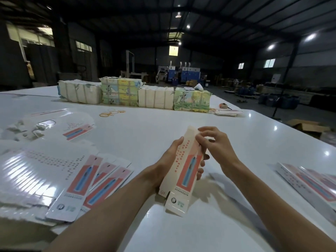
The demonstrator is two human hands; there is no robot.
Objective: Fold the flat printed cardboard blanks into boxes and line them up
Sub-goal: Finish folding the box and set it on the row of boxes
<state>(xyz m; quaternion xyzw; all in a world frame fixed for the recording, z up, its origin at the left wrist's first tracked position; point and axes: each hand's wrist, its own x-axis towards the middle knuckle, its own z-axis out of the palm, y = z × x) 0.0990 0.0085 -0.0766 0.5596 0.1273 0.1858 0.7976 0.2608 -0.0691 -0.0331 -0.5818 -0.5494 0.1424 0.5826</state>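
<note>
A long narrow printed box point(183, 171), cream with a red and blue panel, is held upright and tilted above the white table point(163, 124). My left hand point(169, 160) grips it round its middle from behind, fingertips showing on the right side. My right hand point(212, 142) pinches the box's upper right edge near the open top flap. Flat printed blanks point(54, 175) lie fanned out at the left. Folded boxes point(309, 184) lie side by side at the right edge.
Bundled stacks of paper goods point(134, 94) stand in a row across the far side of the table. Yellow rubber bands point(111, 112) lie before them. More blanks point(78, 131) and scraps sit at the far left. An open carton point(307, 126) is on the floor right.
</note>
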